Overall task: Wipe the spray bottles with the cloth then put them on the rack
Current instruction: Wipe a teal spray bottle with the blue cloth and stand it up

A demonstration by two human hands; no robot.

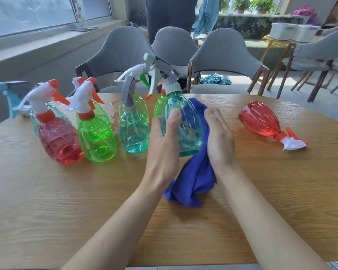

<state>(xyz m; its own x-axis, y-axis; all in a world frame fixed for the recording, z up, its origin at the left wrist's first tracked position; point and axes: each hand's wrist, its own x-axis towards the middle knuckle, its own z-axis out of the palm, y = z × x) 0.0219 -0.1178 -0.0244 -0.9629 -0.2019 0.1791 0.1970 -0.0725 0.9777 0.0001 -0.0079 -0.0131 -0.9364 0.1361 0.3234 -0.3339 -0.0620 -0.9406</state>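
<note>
- left hand (164, 141) wraps round the teal bottle (185, 121)
- right hand (220, 141), fingers straight, presses blue cloth (195, 178) onto it
- open table (66, 211) toward near edge; red bottle (260, 121) lying far right

Bright daylight from the windows (31, 14) up left, plastic glows. Wet glare near the table (66, 201)'s far edge. Teal spray bottle (185, 137) mid-frame is sharp; the blue sprayer (12, 94) at left smears, fisheye bends everything outward.

Teal spray bottle (183, 121) upright at centre frame, blue cloth (193, 178) pressed to its right side (tail bunched below). Red bottle (59, 141), green bottle (97, 141) and paler teal bottle (134, 133) stand left; toppled red bottle (260, 119) lies right.
</note>
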